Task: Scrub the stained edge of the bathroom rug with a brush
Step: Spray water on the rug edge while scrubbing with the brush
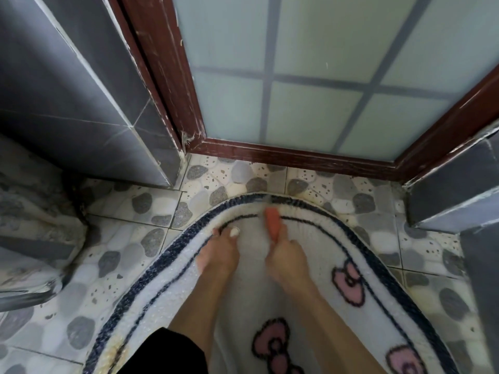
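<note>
Right hand (286, 259) fingers wrapped around orange brush (272, 220), blurred, head on the far curved edge of the white fluffy rug (305, 306). Left hand (220, 255) fingertips pressed flat on the rug nearby. Navy border, pink bows, yellowish stains at rim; pebble-tile floor (129, 255).

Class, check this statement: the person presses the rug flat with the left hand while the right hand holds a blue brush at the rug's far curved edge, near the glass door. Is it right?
One detail is wrong: the brush is orange, not blue. The head view shows the right hand holding it at the far curved edge of the rug, near the glass door, while the left hand presses the rug flat.
</note>
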`<state>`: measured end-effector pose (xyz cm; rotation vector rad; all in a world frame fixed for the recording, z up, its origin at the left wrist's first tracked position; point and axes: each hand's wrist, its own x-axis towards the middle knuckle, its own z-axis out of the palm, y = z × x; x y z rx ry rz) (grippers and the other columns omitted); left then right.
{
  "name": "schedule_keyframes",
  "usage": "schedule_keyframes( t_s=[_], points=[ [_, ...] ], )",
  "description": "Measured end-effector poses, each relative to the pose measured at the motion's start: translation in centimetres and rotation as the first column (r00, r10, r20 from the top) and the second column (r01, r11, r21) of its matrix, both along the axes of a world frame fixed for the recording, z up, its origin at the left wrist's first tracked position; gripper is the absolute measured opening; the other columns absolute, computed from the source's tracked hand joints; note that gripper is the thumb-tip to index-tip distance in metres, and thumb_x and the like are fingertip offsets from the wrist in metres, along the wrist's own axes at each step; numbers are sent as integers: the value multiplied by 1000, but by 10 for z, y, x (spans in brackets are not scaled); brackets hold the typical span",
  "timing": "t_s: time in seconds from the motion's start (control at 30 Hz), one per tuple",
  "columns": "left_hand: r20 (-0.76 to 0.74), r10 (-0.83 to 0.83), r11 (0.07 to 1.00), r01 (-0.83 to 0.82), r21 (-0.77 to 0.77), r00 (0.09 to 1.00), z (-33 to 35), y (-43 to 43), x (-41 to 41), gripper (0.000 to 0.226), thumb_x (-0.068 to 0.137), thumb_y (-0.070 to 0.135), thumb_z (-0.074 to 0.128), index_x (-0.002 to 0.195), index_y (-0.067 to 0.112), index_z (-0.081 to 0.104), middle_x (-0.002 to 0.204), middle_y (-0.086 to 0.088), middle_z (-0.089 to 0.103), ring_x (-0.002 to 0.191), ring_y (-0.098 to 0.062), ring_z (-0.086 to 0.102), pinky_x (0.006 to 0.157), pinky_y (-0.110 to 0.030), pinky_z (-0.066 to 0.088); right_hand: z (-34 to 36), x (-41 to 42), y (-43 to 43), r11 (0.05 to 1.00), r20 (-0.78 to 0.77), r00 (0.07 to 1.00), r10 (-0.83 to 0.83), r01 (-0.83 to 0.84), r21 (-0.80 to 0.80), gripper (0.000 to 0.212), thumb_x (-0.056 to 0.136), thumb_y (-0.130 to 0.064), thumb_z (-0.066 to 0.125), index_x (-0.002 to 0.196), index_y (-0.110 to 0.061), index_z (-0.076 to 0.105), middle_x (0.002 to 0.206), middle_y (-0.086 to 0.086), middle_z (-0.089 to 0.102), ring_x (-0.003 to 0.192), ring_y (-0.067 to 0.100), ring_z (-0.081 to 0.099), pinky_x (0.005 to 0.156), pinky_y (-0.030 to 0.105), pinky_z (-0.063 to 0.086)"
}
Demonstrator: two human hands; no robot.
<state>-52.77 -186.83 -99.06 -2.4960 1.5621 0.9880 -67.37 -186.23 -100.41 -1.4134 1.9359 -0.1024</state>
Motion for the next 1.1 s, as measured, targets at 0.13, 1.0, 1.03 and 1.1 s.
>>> schedule_keyframes(
  t_s=[0.13, 1.0, 1.03, 1.1],
  points=[
    [-19, -27, 999, 28, 32, 999, -5, -2, 15, 48, 105, 58, 22, 145, 43, 43, 142, -10, 55, 125, -34, 55, 100, -44, 41, 2, -33, 13, 997, -109, 991, 75, -74, 13, 65, 104, -28, 33, 160, -24, -2, 127, 20, 47, 100, 36, 57, 82, 38, 45],
    [37, -89, 988, 83, 131, 995, 1, 0, 32, 46, 103, 56, 33, 141, 35, 49, 137, -13, 58, 124, -34, 56, 92, -39, 41, -20, -1, -22, 987, -80, 985, 154, -157, -34, 60, 101, -33, 39, 156, -26, 16, 105, 14, 56, 89, 35, 59, 72, 33, 41],
    [60, -31, 990, 22, 139, 998, 6, 10, 43, 43, 103, 53, 38, 139, 33, 49, 137, -12, 59, 123, -33, 56, 90, -38, 41, -18, -12, -26, 997, -83, 995, 63, -67, -43, 60, 102, -30, 38, 157, -25, 14, 107, 16, 57, 85, 34, 57, 69, 34, 40],
    [138, 75, 978, -99, 184, 988, 10, 31, 67, 43, 105, 48, 37, 139, 24, 49, 138, -12, 57, 125, -32, 55, 92, -38, 43, -15, -20, -30, 994, -103, 991, -90, 84, -63, 63, 103, -27, 38, 159, -18, 9, 113, 21, 58, 86, 35, 56, 69, 36, 40]
  ],
)
